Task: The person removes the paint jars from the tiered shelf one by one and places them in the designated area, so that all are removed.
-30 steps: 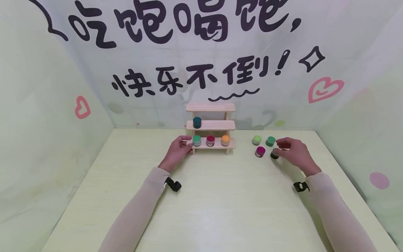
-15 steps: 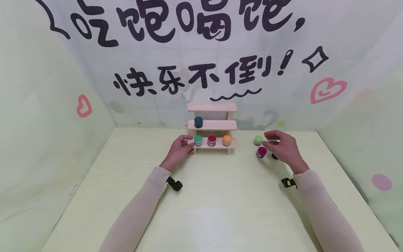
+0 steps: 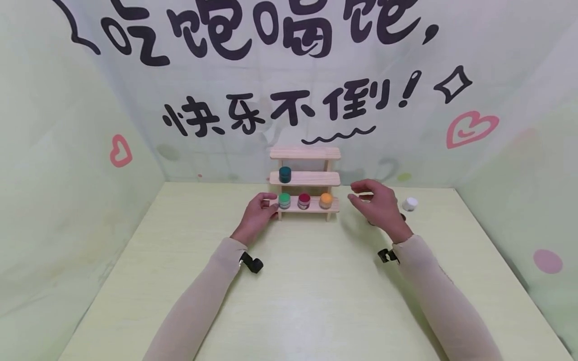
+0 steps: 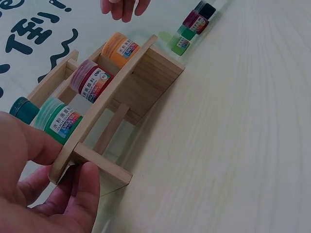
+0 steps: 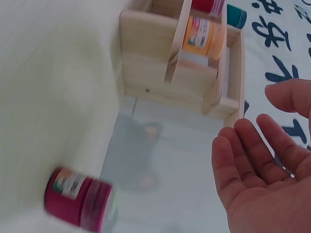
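Note:
My left hand [image 3: 256, 215] grips the left end of the bottom shelf of a three-tier wooden display stand [image 3: 313, 178]. A green paint jar [image 3: 284, 201], a red paint jar [image 3: 304, 201] and an orange paint jar [image 3: 325, 201] stand along that shelf. One teal paint jar [image 3: 285, 174] is at the left of the middle shelf. To the right of the stand, my right hand [image 3: 377, 208] hovers with thumb and fingers apart, holding nothing. It mostly covers the loose jars in the head view; the right wrist view shows a magenta paint jar [image 5: 75, 199] below it.
A white-capped jar [image 3: 410, 204] stands right of my right hand. The left wrist view shows a black-capped jar [image 4: 206, 8] and a light green jar [image 4: 180, 45] near the magenta one. Behind the stand rises a printed cloth backdrop [image 3: 244, 160].
My right hand has moved left from beside the black jar, across the loose jars, toward the stand. The white-capped jar has come into view behind it. My left hand keeps its place on the stand.

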The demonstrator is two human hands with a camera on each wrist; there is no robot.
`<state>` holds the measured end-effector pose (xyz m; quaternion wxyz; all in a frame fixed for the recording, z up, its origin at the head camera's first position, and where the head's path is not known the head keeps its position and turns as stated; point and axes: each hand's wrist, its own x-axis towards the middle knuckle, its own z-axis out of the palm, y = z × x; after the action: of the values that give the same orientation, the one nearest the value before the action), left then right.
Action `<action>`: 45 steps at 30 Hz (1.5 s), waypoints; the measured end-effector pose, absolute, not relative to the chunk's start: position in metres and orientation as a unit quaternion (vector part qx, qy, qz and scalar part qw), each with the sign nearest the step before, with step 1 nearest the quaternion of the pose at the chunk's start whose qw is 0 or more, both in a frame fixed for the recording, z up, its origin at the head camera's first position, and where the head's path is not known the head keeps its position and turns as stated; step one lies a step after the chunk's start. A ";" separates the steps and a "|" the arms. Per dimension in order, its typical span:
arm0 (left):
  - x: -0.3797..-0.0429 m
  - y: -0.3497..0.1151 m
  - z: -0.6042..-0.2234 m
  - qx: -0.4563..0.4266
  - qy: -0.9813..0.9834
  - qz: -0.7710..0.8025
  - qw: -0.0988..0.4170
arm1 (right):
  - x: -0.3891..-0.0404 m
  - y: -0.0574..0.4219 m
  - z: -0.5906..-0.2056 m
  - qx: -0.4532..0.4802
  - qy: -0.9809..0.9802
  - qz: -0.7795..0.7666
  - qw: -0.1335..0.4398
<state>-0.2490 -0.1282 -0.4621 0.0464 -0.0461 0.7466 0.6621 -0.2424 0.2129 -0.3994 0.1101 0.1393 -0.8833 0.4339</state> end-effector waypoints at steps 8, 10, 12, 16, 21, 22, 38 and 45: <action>-0.251 -0.128 -0.462 -0.051 0.744 0.665 0.047 | -0.250 0.175 -0.395 0.176 -0.870 0.446 0.114; -0.251 -0.127 -0.463 -0.053 0.743 0.665 0.046 | -0.251 0.167 -0.395 0.180 -0.865 0.455 0.111; -0.251 -0.127 -0.463 -0.055 0.743 0.665 0.045 | -0.253 0.159 -0.395 0.186 -0.859 0.465 0.108; -0.251 -0.127 -0.463 -0.055 0.744 0.665 0.046 | -0.257 0.141 -0.391 0.198 -0.851 0.476 0.097; -0.250 -0.128 -0.462 -0.057 0.747 0.660 0.045 | -0.266 0.118 -0.382 0.193 -0.856 0.474 0.075; -0.250 -0.128 -0.462 -0.057 0.747 0.661 0.045 | -0.268 0.113 -0.381 0.191 -0.857 0.473 0.070; -0.248 -0.126 -0.459 -0.043 0.743 0.666 0.049 | -0.301 0.068 -0.383 0.184 -0.855 0.485 0.012; -0.250 -0.130 -0.462 -0.035 0.753 0.656 0.043 | -0.308 0.059 -0.387 0.194 -0.863 0.466 0.024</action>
<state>-0.2499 -0.1300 -0.4623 0.0435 -0.0348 0.7528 0.6559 -0.3078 0.0590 -0.3865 0.0242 0.1942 -0.8631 0.4656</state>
